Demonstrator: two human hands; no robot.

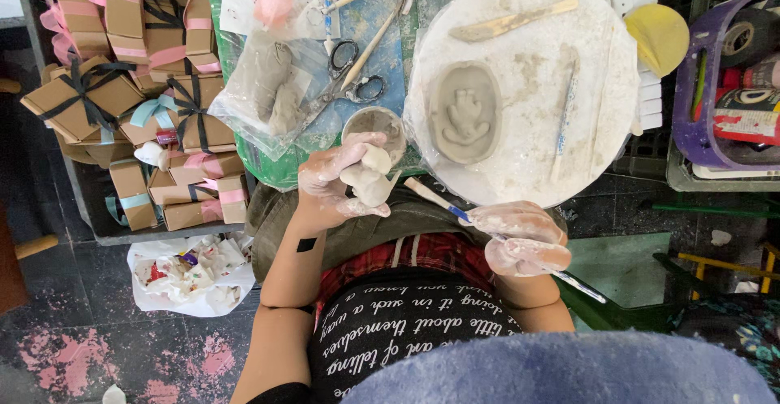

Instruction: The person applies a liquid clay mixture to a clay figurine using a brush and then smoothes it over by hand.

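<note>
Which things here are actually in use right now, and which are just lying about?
In use:
left hand holding a small clay figure
right hand holding a paintbrush
small cup close to the figure

Lying about:
scissors
bagged clay
oval clay relief on the round white board
wooden knife
ribboned gift boxes
tape rolls

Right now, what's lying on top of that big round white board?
On the round white board lie an oval grey clay dish with a raised figure inside, a flat wooden tool and a thin stick. What is beneath the dish is covered.
</note>
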